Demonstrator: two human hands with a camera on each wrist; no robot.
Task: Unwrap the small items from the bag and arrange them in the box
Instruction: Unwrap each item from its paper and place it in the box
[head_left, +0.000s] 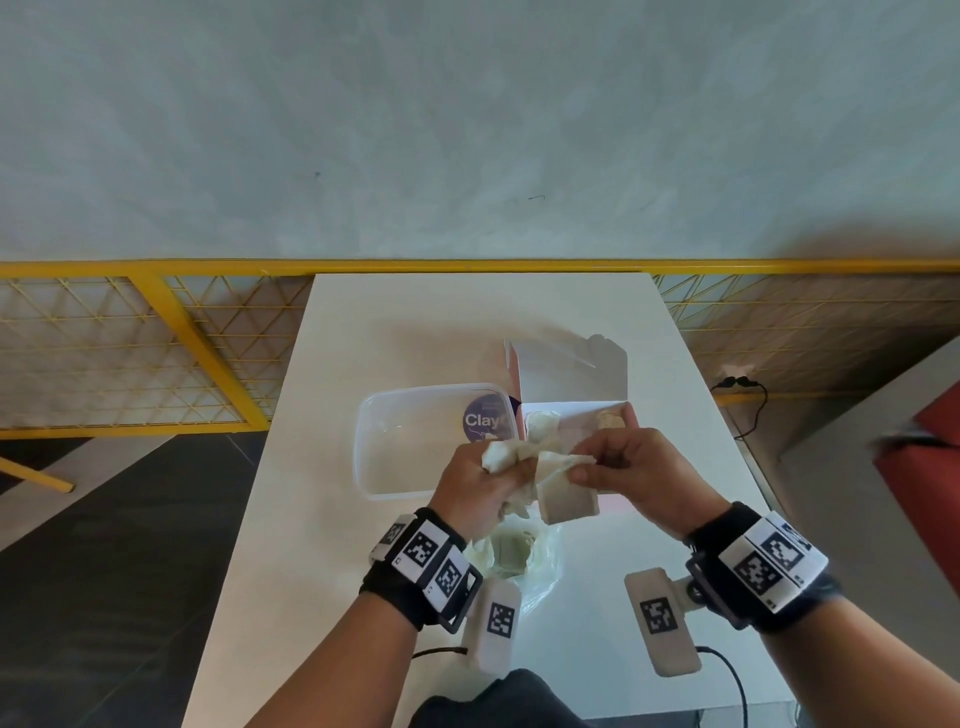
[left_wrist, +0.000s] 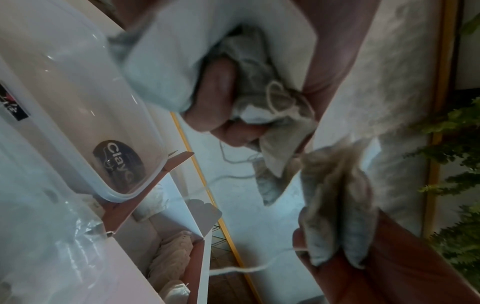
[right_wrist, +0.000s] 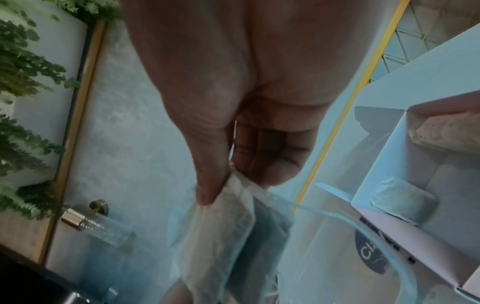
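Left hand (head_left: 480, 486) is closed around crumpled wrapping (head_left: 501, 457), held above the plastic bag (head_left: 519, 558) on the table (head_left: 322, 519). A clear lidded tub (head_left: 415, 441) lies just beyond its knuckles. Right hand (head_left: 631, 475) pinches the wrapping's other end; a pale sachet (head_left: 569, 501) hangs between the hands. The open box (head_left: 571, 384) stands just beyond the right fingers, sachets inside.
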